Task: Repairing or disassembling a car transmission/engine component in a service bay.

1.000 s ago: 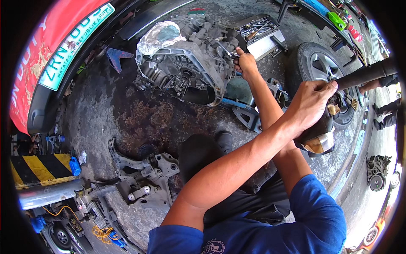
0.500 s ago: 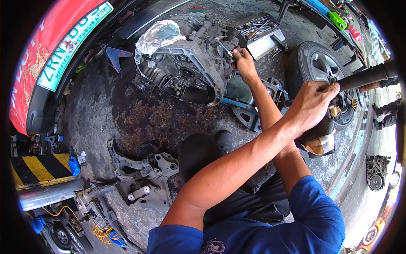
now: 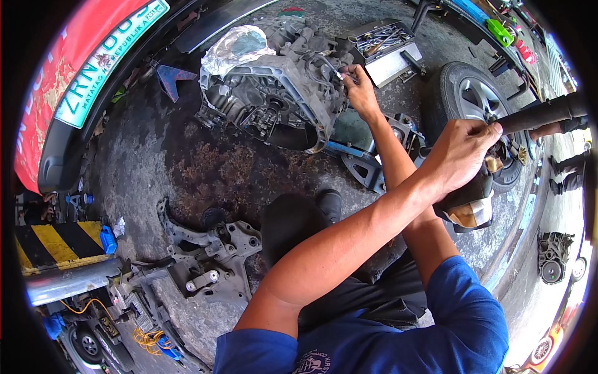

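My arms are crossed, the left forearm over the right. My left hand (image 3: 458, 149) reaches to the right, its thumb and fingers closed at the end of a dark pole-like bar (image 3: 542, 113); its grip is partly hidden. Stretched forward, my right hand (image 3: 360, 92) pinches a thin shiny metal piece, too small to name, at the side of a gearbox (image 3: 280, 93). The gearbox lies on the floor with its open bell housing facing me. Crumpled silver foil or plastic (image 3: 233, 48) covers part of its top.
A toolbox of wrenches (image 3: 383, 43) stands behind my right hand, with a wheel (image 3: 470, 100) to its right. A metal subframe (image 3: 218, 258) lies at lower left. A red car bumper (image 3: 68, 81) is at upper left. At far right are another person's legs (image 3: 570, 171) and an engine (image 3: 554, 255).
My right hand has shifted very slightly at the gearbox's side, its fingers changing pose a little. The left hand stays at the bar. The view has tilted slightly.
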Demonstrator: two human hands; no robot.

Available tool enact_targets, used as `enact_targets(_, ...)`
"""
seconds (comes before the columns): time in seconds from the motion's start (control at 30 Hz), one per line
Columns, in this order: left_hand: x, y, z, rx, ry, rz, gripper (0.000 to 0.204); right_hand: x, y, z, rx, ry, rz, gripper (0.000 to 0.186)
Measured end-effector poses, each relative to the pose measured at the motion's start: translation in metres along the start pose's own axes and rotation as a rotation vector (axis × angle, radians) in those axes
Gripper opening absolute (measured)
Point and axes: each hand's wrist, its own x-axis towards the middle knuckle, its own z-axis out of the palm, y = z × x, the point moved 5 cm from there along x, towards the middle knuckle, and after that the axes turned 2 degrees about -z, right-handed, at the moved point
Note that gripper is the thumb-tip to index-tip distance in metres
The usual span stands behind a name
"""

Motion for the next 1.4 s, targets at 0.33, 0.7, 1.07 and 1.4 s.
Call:
enact_targets(0.33, 0.002, -0.006, 0.001, -0.005, 0.031, 0.036, 0.043, 0.007, 0.004, -0.004, 0.060, -0.050, 0.319, 0.024)
enact_targets(0.7, -0.001, 0.007, 0.002, 0.065, -0.001, 0.055, 0.040, -0.008, 0.017, -0.003, 0.290, 0.065, 0.480, 0.029)
enact_targets(1.07, 0.000, 0.004, 0.002, 0.031, -0.020, 0.018, 0.043, -0.005, 0.012, -0.010, 0.077, 0.107, 0.218, 0.028)
enact_targets(1.4, 0.000, 0.001, -0.002, 0.005, -0.020, -0.024, 0.041, -0.009, 0.004, -0.005, 0.105, 0.105, 0.029, 0.030)
